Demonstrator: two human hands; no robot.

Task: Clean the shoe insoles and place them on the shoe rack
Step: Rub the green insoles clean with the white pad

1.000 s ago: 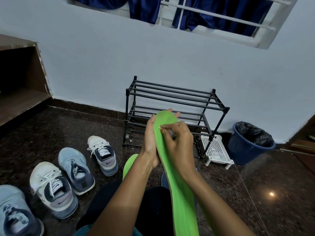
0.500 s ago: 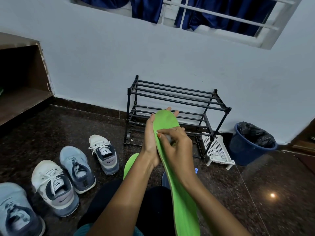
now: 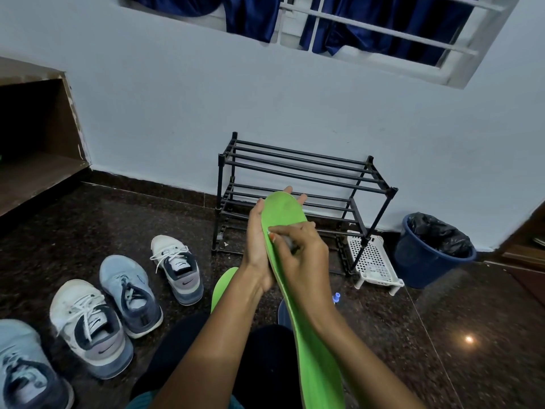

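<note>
A long bright green insole [image 3: 283, 211] stands up in front of me, toe end up. My left hand [image 3: 258, 246] holds it from behind, thumb on its left edge and fingertips showing over the top. My right hand [image 3: 300, 255] presses against the insole's face, its curled fingers pinching a small grey-white thing [image 3: 287, 240], mostly hidden. A second green insole [image 3: 222, 287] lies on the floor behind my left forearm. The black two-tier shoe rack [image 3: 306, 172] stands against the wall beyond my hands, with nothing on its bars.
Several sneakers [image 3: 177, 268] sit on the dark stone floor to the left. A white perforated tray [image 3: 373, 264] and a blue bin [image 3: 433, 255] with a black liner stand right of the rack. A small blue item [image 3: 336, 297] lies on the floor.
My right hand has slid back and forth across the upper part of the insole, ending slightly lower and to the right. My left hand keeps the same hold.
</note>
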